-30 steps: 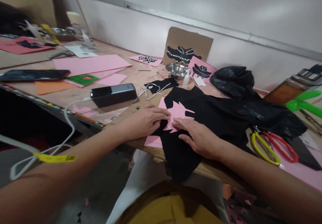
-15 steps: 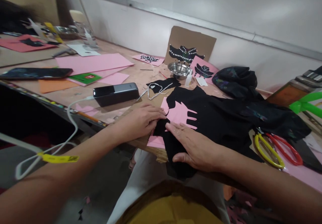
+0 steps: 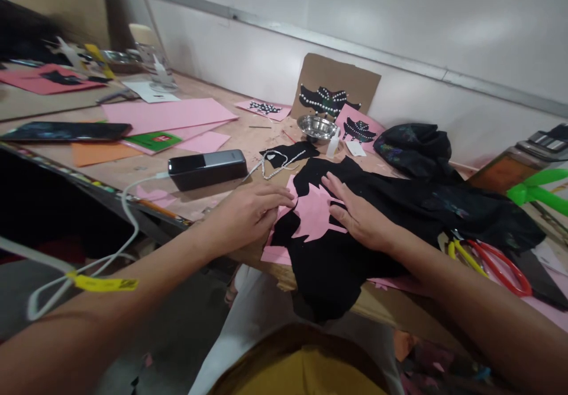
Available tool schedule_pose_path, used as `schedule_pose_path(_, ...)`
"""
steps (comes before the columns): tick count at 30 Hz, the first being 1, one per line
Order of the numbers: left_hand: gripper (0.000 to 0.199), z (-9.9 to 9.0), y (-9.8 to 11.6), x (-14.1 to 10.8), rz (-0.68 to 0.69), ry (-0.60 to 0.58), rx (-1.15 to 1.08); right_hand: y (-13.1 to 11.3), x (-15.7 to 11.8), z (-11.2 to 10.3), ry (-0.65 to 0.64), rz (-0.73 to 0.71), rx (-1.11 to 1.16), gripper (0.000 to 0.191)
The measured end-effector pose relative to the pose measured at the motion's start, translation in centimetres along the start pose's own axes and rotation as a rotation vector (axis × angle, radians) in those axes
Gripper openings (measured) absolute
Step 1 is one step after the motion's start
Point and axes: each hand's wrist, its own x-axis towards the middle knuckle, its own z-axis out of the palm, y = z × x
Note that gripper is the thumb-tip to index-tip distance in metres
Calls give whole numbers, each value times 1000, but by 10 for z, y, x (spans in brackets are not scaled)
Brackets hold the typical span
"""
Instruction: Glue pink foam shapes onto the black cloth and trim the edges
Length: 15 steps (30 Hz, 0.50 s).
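A pink paper cutout (image 3: 313, 209) with a jagged outline and thin prongs lies on black cloth (image 3: 331, 271). Beneath the cloth, pink paper (image 3: 276, 255) shows at the left. My left hand (image 3: 260, 209) rests at the cloth's left side, fingers stretched toward the cutout's left edge, fingertips touching down. Over the prongs lies my right hand (image 3: 359, 214), flat with its fingers extended and thumb apart. Neither hand grips anything that I can see. Yellow- and red-handled scissors (image 3: 501, 268) lie right of the cloth, partly behind my right forearm.
Behind the cloth are a steel bowl (image 3: 316, 128), a small glue bottle (image 3: 332, 143) and a string of white beads (image 3: 284, 163). A black power bank (image 3: 207, 169) with a white cable stands left. Beaded black cutouts (image 3: 326, 100) lean on the wall. A phone (image 3: 66, 130) lies far left.
My right hand has moved up and to the right, from the cutout's lower edge onto its prongs, uncovering more of it. My left hand stays nearly in place.
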Motion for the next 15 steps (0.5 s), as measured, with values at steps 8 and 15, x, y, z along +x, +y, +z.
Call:
schedule_pose_path(8,29,0,18,-8,53,-117,84,5,11,12,-42,-141,-185,67)
schedule_pose_path(15,35,4,17,-20,27,-90,55,-16,-6,24,-150,-221,-280,58)
